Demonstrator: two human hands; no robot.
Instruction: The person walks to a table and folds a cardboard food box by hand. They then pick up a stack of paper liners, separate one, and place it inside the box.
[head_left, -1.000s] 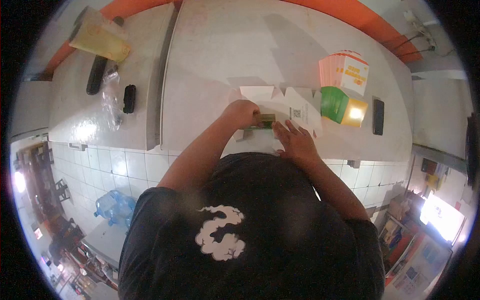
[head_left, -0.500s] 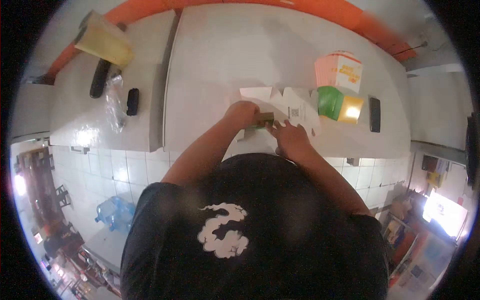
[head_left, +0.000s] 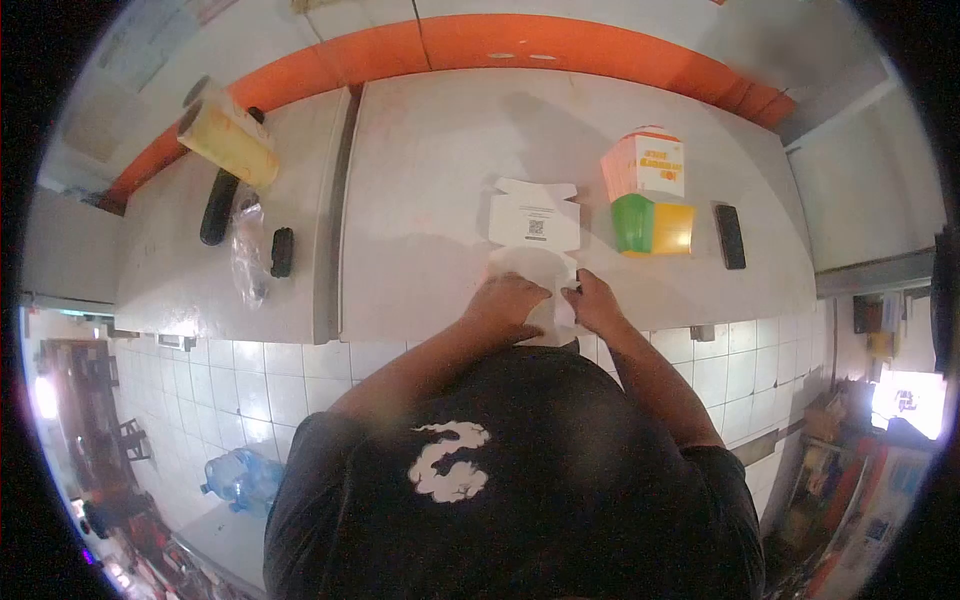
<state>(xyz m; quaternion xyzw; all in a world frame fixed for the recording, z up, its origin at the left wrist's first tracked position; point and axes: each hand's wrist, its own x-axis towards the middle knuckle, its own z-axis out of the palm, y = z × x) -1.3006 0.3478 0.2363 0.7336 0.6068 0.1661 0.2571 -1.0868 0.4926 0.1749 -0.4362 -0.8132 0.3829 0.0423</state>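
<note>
An unfolded white carton (head_left: pixel 536 212) with a printed QR code lies flat on the worktop in front of me, its near part reaching towards my body. My left hand (head_left: pixel 505 305) rests on the near left part of the carton, thumb and fingers apart. At the near right edge my right hand (head_left: pixel 597 302) pinches a side flap of the carton. A small dark patch shows by its fingertips; what it is I cannot make out. To the right stand a green and yellow carton (head_left: pixel 652 226) and a stack of pink and white cartons (head_left: pixel 645 165).
A dark phone-like object (head_left: pixel 731 237) lies at the right. On the left worktop are a yellowish roll (head_left: pixel 232 143), crumpled clear plastic (head_left: pixel 249 255) and a small black object (head_left: pixel 283 252). A blue water bottle (head_left: pixel 243 478) stands below left.
The white carton now lies straight, its QR panel further left in view. The small green-brown piece between my hands no longer shows. Both hands have shifted nearer my body; the camera view has tilted.
</note>
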